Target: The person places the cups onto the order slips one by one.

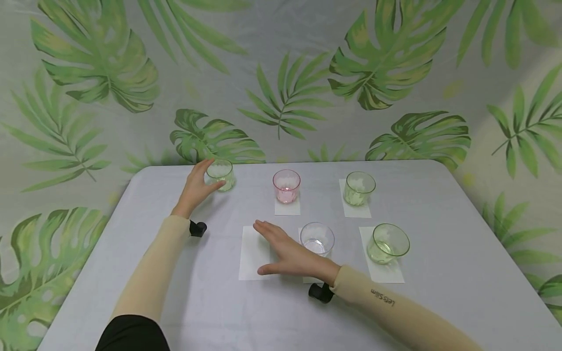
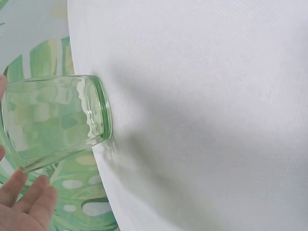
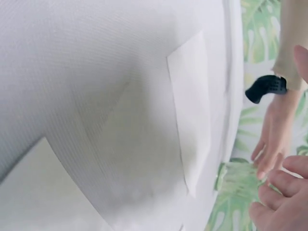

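My left hand [image 1: 194, 190] reaches to a green glass [image 1: 221, 183] at the table's back left. Its thumb and fingers are spread around the glass, near the rim, and in the left wrist view the lower fingers [image 2: 36, 197] look loose. Whether they press on the glass is hard to tell. My right hand [image 1: 293, 256] hovers with fingers extended and holds nothing. Below its fingertips lies a white paper rectangle [image 1: 251, 253]. Just behind that hand stands a clear glass [image 1: 317, 234], partly hidden by it.
A pink glass [image 1: 287, 187] stands on paper at the back middle. Two more green glasses stand on papers at right, one at the back [image 1: 359, 190] and one nearer [image 1: 388, 244]. A leaf-patterned cloth [image 1: 285, 102] hangs behind the white table [image 1: 210, 302].
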`<state>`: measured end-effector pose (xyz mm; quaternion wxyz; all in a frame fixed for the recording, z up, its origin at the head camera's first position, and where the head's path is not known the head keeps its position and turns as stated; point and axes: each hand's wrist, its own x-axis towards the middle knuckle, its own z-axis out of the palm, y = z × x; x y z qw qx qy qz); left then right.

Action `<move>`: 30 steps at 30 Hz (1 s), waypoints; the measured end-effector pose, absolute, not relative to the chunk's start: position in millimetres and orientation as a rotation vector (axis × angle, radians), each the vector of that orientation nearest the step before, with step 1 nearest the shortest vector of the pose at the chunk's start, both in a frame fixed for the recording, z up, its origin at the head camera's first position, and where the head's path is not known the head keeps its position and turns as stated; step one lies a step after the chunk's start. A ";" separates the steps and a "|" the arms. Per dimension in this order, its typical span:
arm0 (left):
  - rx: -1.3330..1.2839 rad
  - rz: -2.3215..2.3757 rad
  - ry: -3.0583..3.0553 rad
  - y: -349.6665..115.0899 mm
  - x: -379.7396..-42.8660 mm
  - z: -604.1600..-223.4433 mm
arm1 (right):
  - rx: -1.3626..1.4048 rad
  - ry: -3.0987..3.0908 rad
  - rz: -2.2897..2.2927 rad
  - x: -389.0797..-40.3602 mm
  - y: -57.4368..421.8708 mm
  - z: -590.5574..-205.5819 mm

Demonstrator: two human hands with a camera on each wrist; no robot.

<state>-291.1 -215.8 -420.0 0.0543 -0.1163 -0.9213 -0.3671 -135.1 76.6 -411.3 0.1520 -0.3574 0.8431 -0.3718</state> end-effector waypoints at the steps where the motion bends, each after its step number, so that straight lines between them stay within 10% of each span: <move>1: -0.352 -1.115 -2.802 -215.6 -291.6 -420.2 | -1.017 2.426 -1.062 -135.2 75.6 -412.7; 30: -0.335 -1.177 -2.786 -213.8 -302.7 -427.5 | -0.917 2.579 -0.753 -143.9 64.9 -449.0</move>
